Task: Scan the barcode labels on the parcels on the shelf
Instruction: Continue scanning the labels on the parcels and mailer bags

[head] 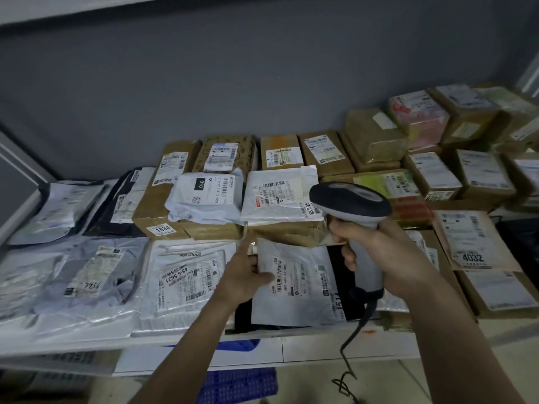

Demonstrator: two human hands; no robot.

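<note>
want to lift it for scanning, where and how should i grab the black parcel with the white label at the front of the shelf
Take the black parcel by its left edge, coming in from the left, as the left hand pinches it now. It lies flat and thin, that edge is free, and the right hand holds the scanner over the right side.

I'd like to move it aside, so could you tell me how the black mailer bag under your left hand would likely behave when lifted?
The black mailer bag looks like thin plastic film, so probably floppy and sagging. It lies flat, suggesting light, soft contents. The glossy surface may slide on neighbouring bags.
</note>
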